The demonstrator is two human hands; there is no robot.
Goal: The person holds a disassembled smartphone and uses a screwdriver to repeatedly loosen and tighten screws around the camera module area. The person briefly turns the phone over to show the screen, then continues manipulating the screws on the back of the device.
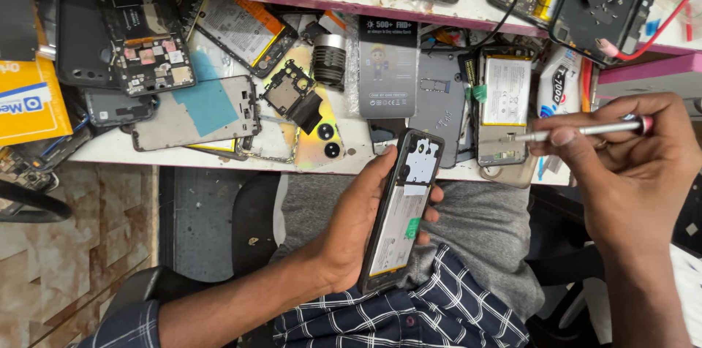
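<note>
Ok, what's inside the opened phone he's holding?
The opened phone in the left hand shows a pale battery with a green tab and a black upper frame. Parts beneath them are covered.

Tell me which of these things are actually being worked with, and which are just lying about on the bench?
In use:
- opened phone, held in the left hand
- screwdriver, held in the right hand

Lying about:
- spare battery
- silver back panel
- circuit board
- grey card pack
- glue tube
- yellow box
</note>
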